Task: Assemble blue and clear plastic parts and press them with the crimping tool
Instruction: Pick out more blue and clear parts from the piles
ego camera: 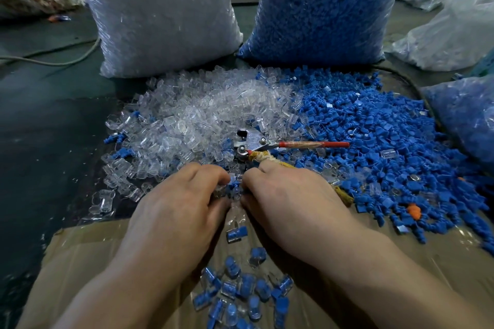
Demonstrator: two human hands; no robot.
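Fingers point(213, 173): curled, tips of left hand point(184, 195) and right hand point(288, 195) meeting, pinching 1 small blue and clear piece point(235, 186); which hand holds which half cannot be told.

Crimping tool point(255, 141): bright metal head, 1 red handle, 1 handle wrapped in yellowish cloth passing under the right hand; lies just beyond the fingers on the heaps.

Clear parts point(203, 109): glossy, boxy, heaped left.

Blue parts point(374, 136): matte, ridged, heaped right.

Assembled pieces point(240, 291): blue inside clear shells, scattered on brown cardboard point(80, 262) between the forearms.

2 plastic sacks behind: clear stock point(160, 13), blue stock point(326, 8).
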